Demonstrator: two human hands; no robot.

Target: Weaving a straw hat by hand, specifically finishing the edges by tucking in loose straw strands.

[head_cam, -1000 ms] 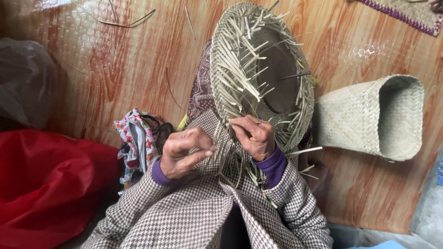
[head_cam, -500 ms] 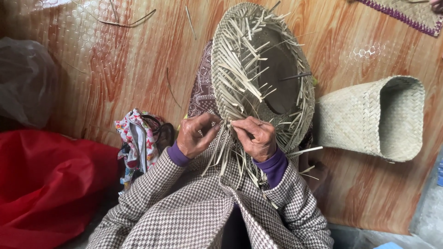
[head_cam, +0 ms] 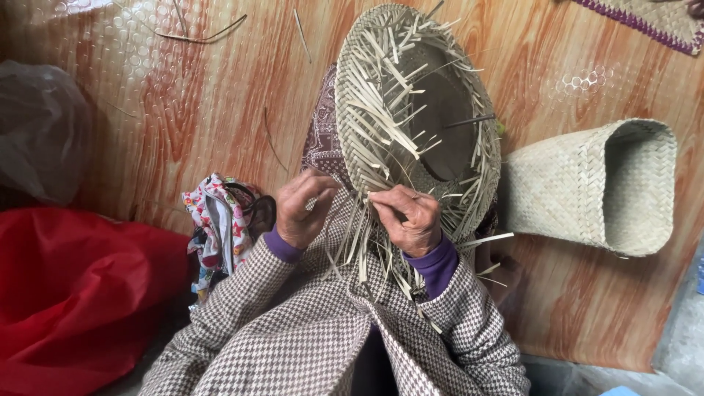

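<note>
Hands [head_cam: 304, 213] [head_cam: 407, 218]: two; baskets [head_cam: 411, 117] [head_cam: 594, 187]: two.

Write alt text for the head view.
Both hands, left hand and right hand, pinch loose strips at the rim of an unfinished woven basket on the lap. A finished basket lies on the wood-pattern floor beside it.

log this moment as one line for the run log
left hand: on loose straw strips | right hand: pinching strips at rim | item: unfinished woven basket | nearby: finished woven basket on floor
</note>
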